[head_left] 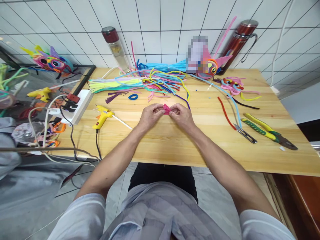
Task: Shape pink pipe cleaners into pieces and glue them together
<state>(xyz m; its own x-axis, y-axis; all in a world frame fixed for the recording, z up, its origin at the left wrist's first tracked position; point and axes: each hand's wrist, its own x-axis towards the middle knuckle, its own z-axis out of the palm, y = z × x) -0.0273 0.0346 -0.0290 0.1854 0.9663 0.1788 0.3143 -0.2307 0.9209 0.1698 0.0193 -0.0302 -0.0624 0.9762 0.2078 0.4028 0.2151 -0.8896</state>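
A small bright pink piece [166, 109], ridged and tapering toward its top, is held between my two hands over the middle of the wooden table [160, 143]. My left hand [151, 116] pinches its left side between thumb and fingers. On the right side, my right hand [181, 115] grips it in the same way. Behind the hands lies a pile of coloured fuzzy stems [160, 80]. A blue ring [133, 96] and a dark purple tassel [113, 97] lie to the left of the pile.
A yellow glue gun [103, 116] with a white stick lies left, near a power strip [81, 106]. Small snips [245, 134] and green-yellow pliers [270, 131] lie right. Two bottles [116, 48] [236, 45] and a colourful fish-like figure [211, 67] stand by the tiled wall.
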